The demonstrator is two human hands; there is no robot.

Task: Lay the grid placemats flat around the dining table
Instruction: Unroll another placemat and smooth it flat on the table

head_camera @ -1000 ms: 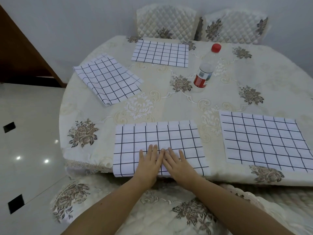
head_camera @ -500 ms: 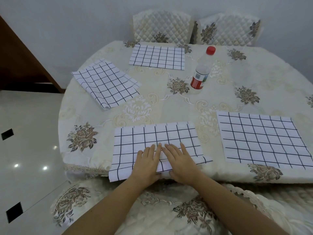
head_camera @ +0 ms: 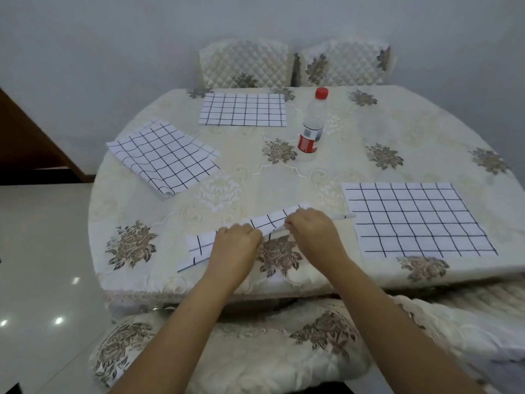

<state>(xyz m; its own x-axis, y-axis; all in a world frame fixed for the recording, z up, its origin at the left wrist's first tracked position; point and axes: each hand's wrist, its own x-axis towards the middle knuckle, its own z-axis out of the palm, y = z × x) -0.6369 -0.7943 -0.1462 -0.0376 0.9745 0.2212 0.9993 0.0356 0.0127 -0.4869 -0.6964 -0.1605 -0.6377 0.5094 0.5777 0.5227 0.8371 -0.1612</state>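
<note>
White placemats with black grid lines lie on the round dining table (head_camera: 355, 166). The near placemat (head_camera: 204, 245) is lifted and bunched into a narrow strip above the cloth. My left hand (head_camera: 235, 245) and my right hand (head_camera: 309, 234) both pinch its near edge, fingers curled round the fabric. A flat placemat (head_camera: 417, 220) lies to the right. Another flat placemat (head_camera: 243, 110) sits at the far side. A fourth placemat (head_camera: 163, 156) lies angled at the left, its right edge doubled.
A clear plastic bottle (head_camera: 312, 126) with a red cap and label stands upright near the table's middle. Two quilted chairs (head_camera: 244, 64) stand behind the table. A padded chair seat (head_camera: 255, 342) is right below my arms. Shiny tiled floor (head_camera: 42, 265) lies at the left.
My hands were pressed flat on the near placemat; now they grip its near edge and have lifted it off the table, folding it away from me. The view has pulled back.
</note>
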